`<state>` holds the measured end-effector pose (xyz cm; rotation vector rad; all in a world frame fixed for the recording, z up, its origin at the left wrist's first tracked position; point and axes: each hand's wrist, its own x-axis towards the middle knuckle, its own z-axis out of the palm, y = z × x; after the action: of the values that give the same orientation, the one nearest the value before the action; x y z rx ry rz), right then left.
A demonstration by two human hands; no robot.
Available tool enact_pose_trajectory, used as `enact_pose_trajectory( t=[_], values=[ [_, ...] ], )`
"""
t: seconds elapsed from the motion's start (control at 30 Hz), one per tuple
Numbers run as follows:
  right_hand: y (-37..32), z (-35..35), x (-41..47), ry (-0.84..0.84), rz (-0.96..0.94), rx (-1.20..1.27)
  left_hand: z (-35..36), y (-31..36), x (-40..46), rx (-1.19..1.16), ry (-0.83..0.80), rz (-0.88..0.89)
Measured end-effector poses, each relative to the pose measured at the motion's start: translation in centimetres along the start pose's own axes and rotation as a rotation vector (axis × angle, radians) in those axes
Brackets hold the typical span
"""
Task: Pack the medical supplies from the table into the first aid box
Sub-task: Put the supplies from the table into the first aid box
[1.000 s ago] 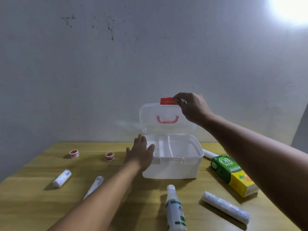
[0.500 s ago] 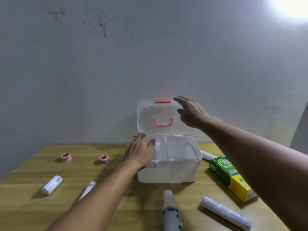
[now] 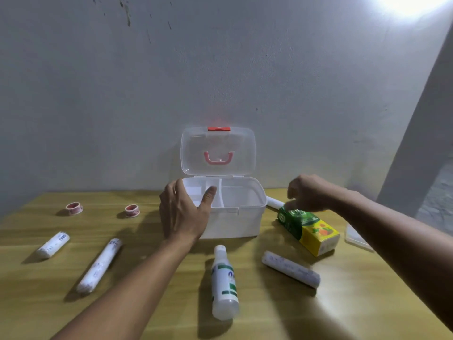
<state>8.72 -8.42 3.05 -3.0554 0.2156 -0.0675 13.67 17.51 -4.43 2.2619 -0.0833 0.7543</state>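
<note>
— White plastic first aid box (image 3: 232,222) stands at the middle of the wooden table (image 3: 343,303), its clear lid (image 3: 218,150) upright with a red latch (image 3: 219,129) on the top edge and a pink handle (image 3: 218,158) showing through. How are the hands placed?

— The left hand (image 3: 182,212) rests spread against the box's left wall, thumb hooked over the front rim, fingers loose and not gripping anything. The right hand (image 3: 307,193) hangs just right of the box, fingers curled down onto the far end of the green and yellow carton (image 3: 308,228); whether it has closed on the carton I cannot tell.

— What lies around them?

— Behind the right hand's fingers a white roll (image 3: 274,202) pokes out beside the box's right wall. Nearer the body from that hand lie a wrapped bandage roll (image 3: 290,269) and, in front of the box, a white bottle (image 3: 224,282) on its side. Left of the left hand, two tape rolls (image 3: 74,208) sit toward the back edge, well apart from it, and two more wrapped rolls (image 3: 99,265) lie nearer the front.

— Any room?

— Bare table between the left forearm and the bottle, and a broad bare patch near the front right. A clear tray (image 3: 355,235) peeks out at the right edge, behind the right forearm. The box's compartments look empty.
</note>
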Motion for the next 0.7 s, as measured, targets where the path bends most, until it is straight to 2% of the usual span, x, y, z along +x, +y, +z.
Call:
enact_pose_trajectory(
  t=[0.17, 0.27, 0.37, 0.47, 0.6, 0.7],
  values=[
    [1.4, 0.3, -3.5, -0.271, 0.218, -0.043, 0.0, -0.2, -1.4, -0.151, -0.085, -0.060],
    [1.6, 0.6, -4.8, -0.285, 0.264, 0.030, 0.0, -0.2, -1.6, -0.120, -0.127, -0.071],
    [1.7, -0.1, -5.2, -0.222, 0.287, 0.087, -0.3, -0.2, -1.4, -0.139, -0.157, -0.092],
    [1.5, -2.3, -5.0, -0.057, 0.249, 0.029, -0.5, -0.2, -1.4, -0.179, -0.154, -0.136],
    [0.1, -5.6, -4.0, 0.173, 0.070, -0.058, -0.9, -0.5, -1.3, -0.185, -0.151, -0.137],
    [-2.1, -6.8, -3.1, 0.204, -0.086, -0.027, -1.2, -0.5, -1.3, -0.155, -0.176, -0.137]
  ],
)
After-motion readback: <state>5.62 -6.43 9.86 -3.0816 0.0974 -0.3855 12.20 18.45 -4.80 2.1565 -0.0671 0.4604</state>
